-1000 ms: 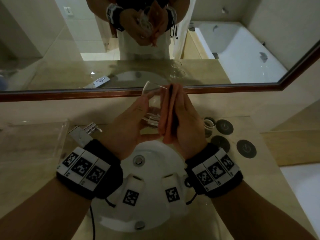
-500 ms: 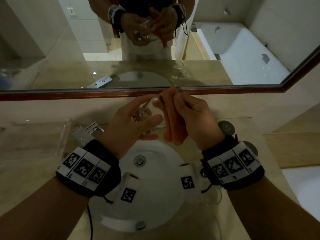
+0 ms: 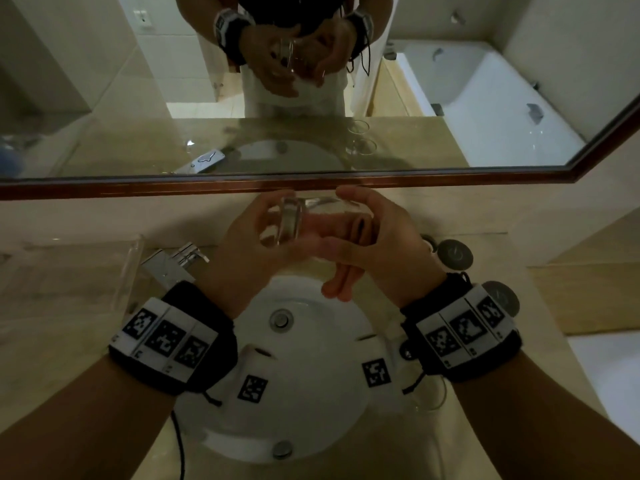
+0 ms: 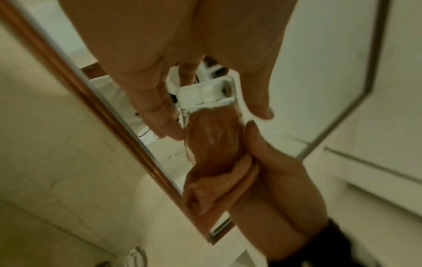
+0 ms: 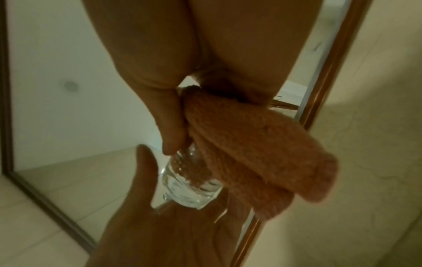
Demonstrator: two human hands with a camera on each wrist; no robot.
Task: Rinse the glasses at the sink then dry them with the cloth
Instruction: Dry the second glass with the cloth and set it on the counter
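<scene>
- Lying on its side above the sink (image 3: 311,341), the drinking glass (image 3: 291,223) is pointing its mouth toward the right hand (image 3: 377,244).
- Left hand (image 3: 242,251) is gripping its base; right hand is clamping the orange cloth (image 5: 262,153) inside.

Showing 2 hands: left hand (image 3: 242,251), right hand (image 3: 377,237). 3 glasses: centre glass (image 3: 291,223), lower-right glass (image 3: 434,396), mid-right glass (image 3: 428,242) barely peeking. 1 cloth (image 5: 262,144), 2 coasters (image 3: 454,255) (image 3: 504,299), 1 sink (image 3: 311,393), 1 tap (image 3: 173,263).

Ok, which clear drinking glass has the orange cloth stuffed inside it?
The clear glass the left hand holds sideways over the white sink; the right hand presses the orange cloth in. The counter glass has none.
</scene>
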